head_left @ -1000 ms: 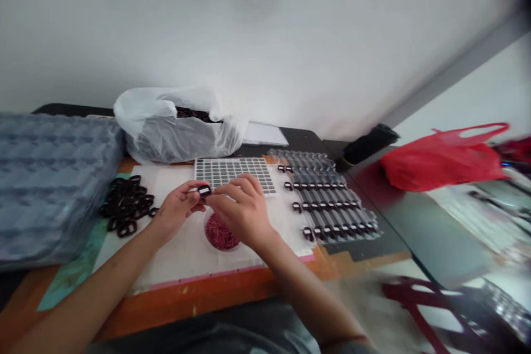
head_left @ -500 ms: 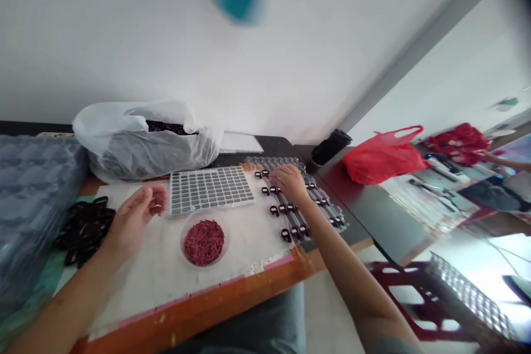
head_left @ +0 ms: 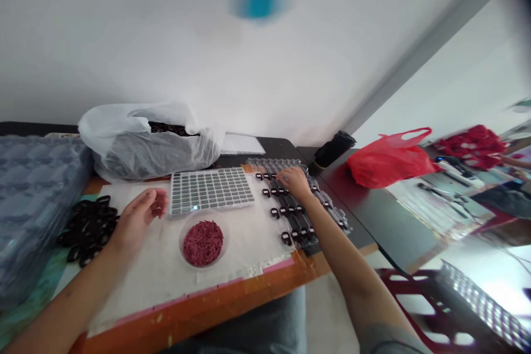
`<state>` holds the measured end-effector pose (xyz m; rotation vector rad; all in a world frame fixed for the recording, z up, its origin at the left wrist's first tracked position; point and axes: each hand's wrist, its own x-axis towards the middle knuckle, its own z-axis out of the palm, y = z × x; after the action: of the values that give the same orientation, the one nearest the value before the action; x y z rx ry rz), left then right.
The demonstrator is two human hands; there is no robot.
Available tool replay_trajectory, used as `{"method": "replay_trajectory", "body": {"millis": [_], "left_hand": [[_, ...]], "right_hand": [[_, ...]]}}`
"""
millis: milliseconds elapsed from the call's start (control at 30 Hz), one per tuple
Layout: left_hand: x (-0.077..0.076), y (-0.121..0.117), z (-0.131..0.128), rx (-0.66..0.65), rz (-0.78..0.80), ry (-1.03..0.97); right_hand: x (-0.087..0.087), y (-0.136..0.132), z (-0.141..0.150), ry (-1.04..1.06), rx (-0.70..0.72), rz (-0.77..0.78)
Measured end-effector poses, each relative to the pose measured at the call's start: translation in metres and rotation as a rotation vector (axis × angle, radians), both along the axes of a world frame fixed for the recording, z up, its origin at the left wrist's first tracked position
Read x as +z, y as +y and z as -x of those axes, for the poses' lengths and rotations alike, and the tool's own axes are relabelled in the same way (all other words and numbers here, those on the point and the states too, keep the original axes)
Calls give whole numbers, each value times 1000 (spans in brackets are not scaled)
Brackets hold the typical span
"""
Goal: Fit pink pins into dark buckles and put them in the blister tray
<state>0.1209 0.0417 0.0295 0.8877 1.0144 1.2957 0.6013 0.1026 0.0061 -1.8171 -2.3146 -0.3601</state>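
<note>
right hand (head_left: 294, 182) at dark clips (head_left: 286, 238), left hand (head_left: 141, 214) beside grid tray (head_left: 211, 191)

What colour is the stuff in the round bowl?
Dark pinkish red short strands in a clear round bowl; head view shows it best.

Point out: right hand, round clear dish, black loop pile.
right hand (head_left: 294, 182), head view, back of the hand
round clear dish (head_left: 227, 240), head view, right rim
black loop pile (head_left: 89, 230), head view, middle of the pile

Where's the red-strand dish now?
In the head view, the round clear dish of red strands sits on the white sheet, below the grey gridded tray, right of the left hand.
</note>
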Motion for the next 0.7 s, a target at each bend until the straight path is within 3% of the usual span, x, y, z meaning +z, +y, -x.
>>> {"method": "replay_trajectory", "body": {"millis": [333,467,567,700], "left_hand": [[-7,6,6,49,-23,-92],[-9,7,5,92,-75,-12],[-7,5,10,124,-193,273],[4,4,28,106,-427,1138]], "right_hand": [[2,-3,0,-27,-16,53],[6,-7,5,-36,12,53],[11,-8,8,-18,52,22],[17,-7,15,-37,63,-131]]}}
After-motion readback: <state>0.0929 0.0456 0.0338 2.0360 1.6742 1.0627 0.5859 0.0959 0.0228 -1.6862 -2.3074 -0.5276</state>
